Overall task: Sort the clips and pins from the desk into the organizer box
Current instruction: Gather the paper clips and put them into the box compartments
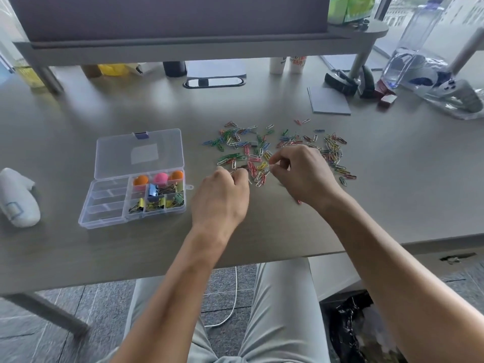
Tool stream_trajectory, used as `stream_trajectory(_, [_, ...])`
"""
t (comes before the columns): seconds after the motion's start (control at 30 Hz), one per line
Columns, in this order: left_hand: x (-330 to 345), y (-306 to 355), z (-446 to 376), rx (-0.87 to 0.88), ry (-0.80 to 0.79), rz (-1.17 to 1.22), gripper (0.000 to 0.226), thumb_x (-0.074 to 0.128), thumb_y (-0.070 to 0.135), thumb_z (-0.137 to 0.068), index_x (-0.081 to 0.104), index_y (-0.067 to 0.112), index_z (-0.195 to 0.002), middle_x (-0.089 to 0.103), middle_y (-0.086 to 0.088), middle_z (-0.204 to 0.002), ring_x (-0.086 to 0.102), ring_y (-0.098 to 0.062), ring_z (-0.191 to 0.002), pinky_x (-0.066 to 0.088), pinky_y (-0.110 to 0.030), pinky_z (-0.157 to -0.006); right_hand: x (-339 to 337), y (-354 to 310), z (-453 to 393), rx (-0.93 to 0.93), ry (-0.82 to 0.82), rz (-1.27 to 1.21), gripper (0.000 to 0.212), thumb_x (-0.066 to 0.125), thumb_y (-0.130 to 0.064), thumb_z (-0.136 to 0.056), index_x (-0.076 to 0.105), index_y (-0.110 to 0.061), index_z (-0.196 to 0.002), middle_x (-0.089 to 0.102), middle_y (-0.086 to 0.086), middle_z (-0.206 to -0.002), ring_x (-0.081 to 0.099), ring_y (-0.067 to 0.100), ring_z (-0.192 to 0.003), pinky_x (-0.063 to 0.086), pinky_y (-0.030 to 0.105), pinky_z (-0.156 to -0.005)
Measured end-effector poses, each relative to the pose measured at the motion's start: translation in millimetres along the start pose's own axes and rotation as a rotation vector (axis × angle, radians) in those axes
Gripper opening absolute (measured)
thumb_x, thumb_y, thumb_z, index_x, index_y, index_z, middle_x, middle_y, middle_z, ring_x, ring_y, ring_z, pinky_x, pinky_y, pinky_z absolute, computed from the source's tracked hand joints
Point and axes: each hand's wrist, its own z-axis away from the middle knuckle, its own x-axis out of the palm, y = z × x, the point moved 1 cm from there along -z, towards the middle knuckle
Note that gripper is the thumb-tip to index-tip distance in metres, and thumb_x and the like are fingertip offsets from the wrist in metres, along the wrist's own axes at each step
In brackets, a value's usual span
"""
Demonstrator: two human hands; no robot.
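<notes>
Head view: paper clips (277, 150) are spread on the table (78, 132), right of the organizer box (110, 203), whose lid is left raised for access. Clips are pinched by the right hand (301, 174); the left hand (222, 195) is curled, contents unclear.

A person seated at the grey desk (78, 252) is seen from above, both forearms bare to beyond the elbow, with no sleeve, watch, bracelet or ring visible on either arm. The left hand (220, 197) and right hand (303, 174) are uncovered, without gloves, and the fingernails that show look short and unpainted. Below the desk's near edge, the person's legs are clad in light grey trousers (282, 310) of smooth fabric, creased where the two legs meet at the lap.
</notes>
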Motion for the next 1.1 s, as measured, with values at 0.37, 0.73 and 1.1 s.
stream_trajectory(0.37, [-1, -16, -10, 0.023, -0.084, 0.359, 0.042, 0.045, 0.033, -0.097, 0.034, 0.016, -0.060, 0.038, -0.002, -0.053, 0.033, -0.022, -0.053, 0.030, -0.033, -0.054, 11, -2, -14, -0.081, -0.086, 0.118, 0.008, 0.068, -0.026, -0.087, 0.075, -0.027, -0.090, 0.064, -0.010, -0.080, 0.061, 0.016, -0.078, 0.052, 0.035, -0.070])
stream_trajectory(0.73, [10, -8, -14, -0.115, -0.171, 0.731, 0.024, 0.038, 0.005, -0.098, 0.059, 0.012, -0.088, 0.050, -0.001, -0.061, 0.041, -0.016, -0.048, 0.034, -0.026, -0.047, -3, 9, -9, 0.037, -0.058, -0.169, 0.006, 0.079, -0.023, -0.089, 0.083, -0.021, -0.093, 0.075, -0.006, -0.085, 0.065, 0.003, -0.078, 0.043, 0.006, -0.067])
stream_trajectory(1.1, [12, -10, -16, 0.194, 0.026, 0.074, 0.012, 0.059, 0.033, -0.093, 0.064, 0.022, -0.092, 0.056, 0.004, -0.062, 0.059, -0.026, -0.066, 0.040, -0.032, -0.053, -17, 15, -10, 0.359, -0.107, -0.494, 0.014, 0.072, -0.027, -0.093, 0.083, -0.022, -0.085, 0.066, -0.015, -0.069, 0.048, 0.021, -0.061, 0.041, 0.026, -0.057])
